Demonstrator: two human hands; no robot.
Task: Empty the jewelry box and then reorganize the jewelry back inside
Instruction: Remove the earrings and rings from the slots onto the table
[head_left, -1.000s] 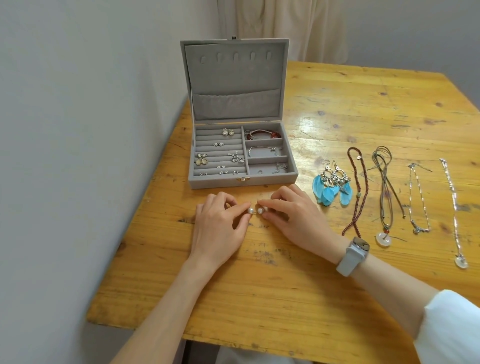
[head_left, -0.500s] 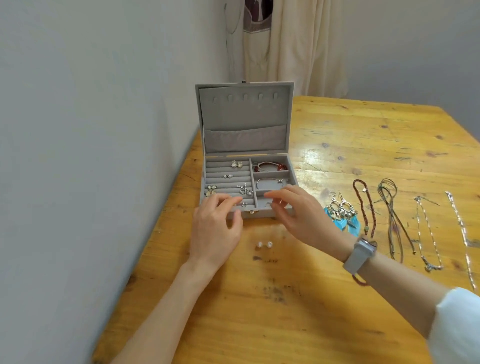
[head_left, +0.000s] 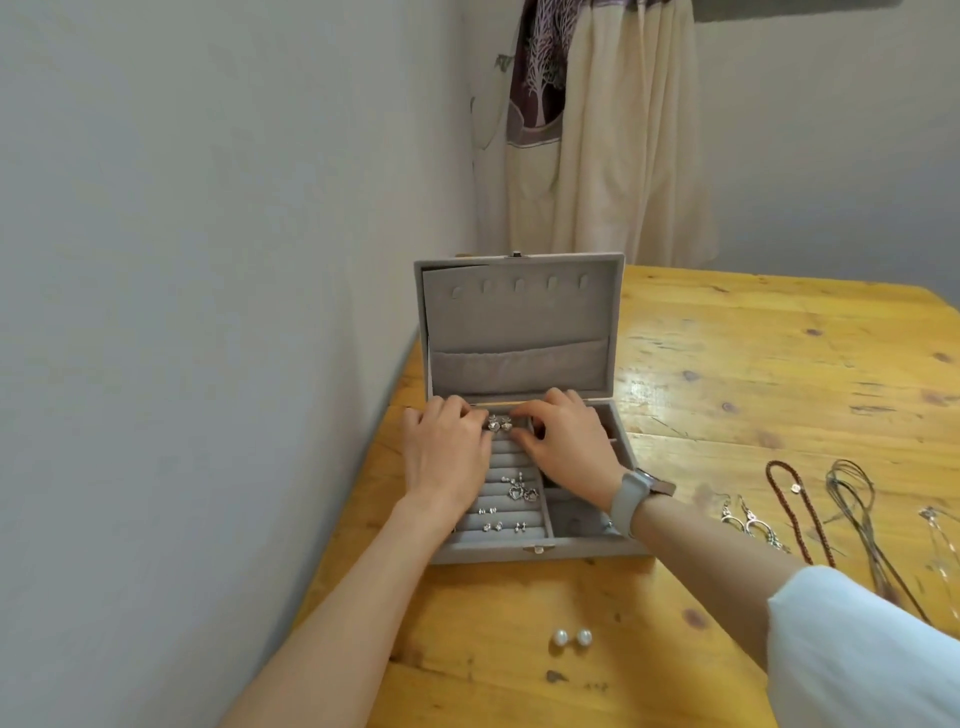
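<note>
Jewelry box (head_left: 519, 332), grey and velvet-lined, is seen standing open on the wooden table (head_left: 779, 364) against the wall, lid upright, and both hands are reached into its far ring-roll rows. A pair of silvery flower-shaped earrings (head_left: 500, 423) is being worked at the back row: the left hand (head_left: 447, 452) is curled with its fingertips touching one, the right hand (head_left: 563, 441) is curled likewise onto the other, though whether each piece is actually pinched cannot be told. The step is judged to be part of the emptying, since small studs and heart-shaped pieces (head_left: 519, 491) are left in the nearer rows. Each earring would best be lifted straight up out of the slot, not dragged, and the pair kept together. A spot beside the pearl earrings (head_left: 571, 637) in front of the box would suit, well apart from the necklaces (head_left: 852, 499) on the right.
</note>
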